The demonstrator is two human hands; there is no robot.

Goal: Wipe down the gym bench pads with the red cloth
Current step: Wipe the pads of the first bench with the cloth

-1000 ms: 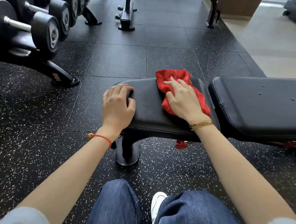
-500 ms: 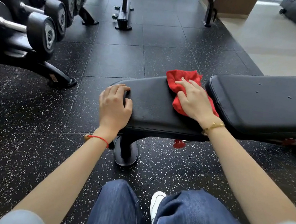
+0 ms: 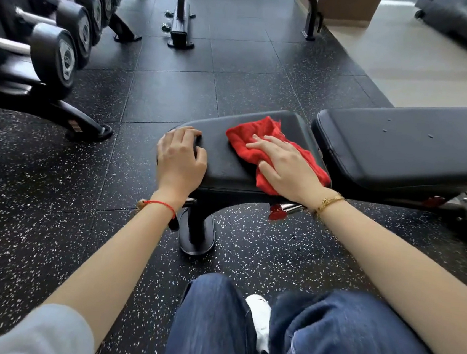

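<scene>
Red cloth [image 3: 247,139] beneath flat right grip [image 3: 285,168] on seat pad [image 3: 227,167]; left grip [image 3: 180,159] around its end; dumbbells [image 3: 55,54] far-left

Qty: 2 hands [image 3: 181,158] [image 3: 286,166], 2 bench pads [image 3: 228,162] [image 3: 402,148], 1 red cloth [image 3: 246,138].

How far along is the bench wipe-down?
Done: nothing visibly provable. In hand: right hand presses the red cloth flat on the seat pad; left hand grips that pad's end. Left: the long back pad, where the cloth isn't.
</scene>
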